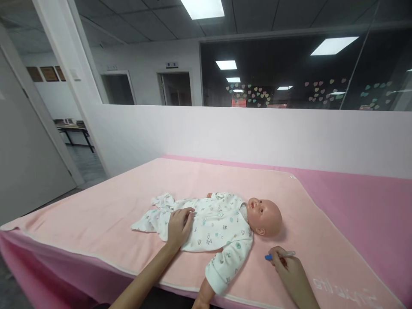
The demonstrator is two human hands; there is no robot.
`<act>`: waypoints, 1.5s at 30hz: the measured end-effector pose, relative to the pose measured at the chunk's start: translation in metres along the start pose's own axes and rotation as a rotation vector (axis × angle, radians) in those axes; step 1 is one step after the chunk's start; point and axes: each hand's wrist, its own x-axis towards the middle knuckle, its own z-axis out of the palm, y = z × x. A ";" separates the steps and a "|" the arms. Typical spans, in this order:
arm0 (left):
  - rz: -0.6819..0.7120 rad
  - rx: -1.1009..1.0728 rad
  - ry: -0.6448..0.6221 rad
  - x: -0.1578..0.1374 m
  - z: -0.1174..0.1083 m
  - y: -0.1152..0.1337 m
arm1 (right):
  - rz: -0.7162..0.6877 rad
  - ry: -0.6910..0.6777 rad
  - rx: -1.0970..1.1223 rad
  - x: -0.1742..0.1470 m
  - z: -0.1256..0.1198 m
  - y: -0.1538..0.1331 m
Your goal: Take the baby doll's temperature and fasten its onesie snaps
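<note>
A baby doll lies on its back, its head to the right, dressed in a white printed sleepsuit. My left hand rests on the sleepsuit over the doll's lower body, fingers loosely bent and apart from the thumb, with nothing seen in it. Just below the doll's head, my right hand is closed round a slim, pen-like white stick with a blue end; its exact kind is unclear. One doll arm stretches towards me over the table's front edge.
A peach blanket covers much of the table, over a pink cloth that hangs at the front. Behind stands a white low wall with glass above. To the left are a grey door and a doorway.
</note>
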 end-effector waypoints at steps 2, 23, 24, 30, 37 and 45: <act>0.005 0.007 0.002 -0.001 0.000 0.000 | 0.014 0.032 0.082 0.002 0.000 -0.001; 0.030 -0.021 -0.011 -0.002 0.001 0.006 | -0.547 -0.110 -0.170 0.026 -0.054 -0.155; 0.035 -0.024 -0.008 -0.002 0.001 0.005 | -0.563 -0.103 -0.144 0.026 -0.064 -0.153; 0.052 -0.041 -0.008 -0.002 0.001 0.003 | -0.526 0.100 0.014 0.019 -0.100 -0.127; -0.016 -0.103 -0.020 -0.003 -0.004 0.006 | -0.292 -0.098 -0.008 -0.007 -0.044 -0.071; -0.153 -0.383 0.109 0.026 0.007 0.056 | -0.565 -0.056 -0.503 -0.002 -0.011 0.002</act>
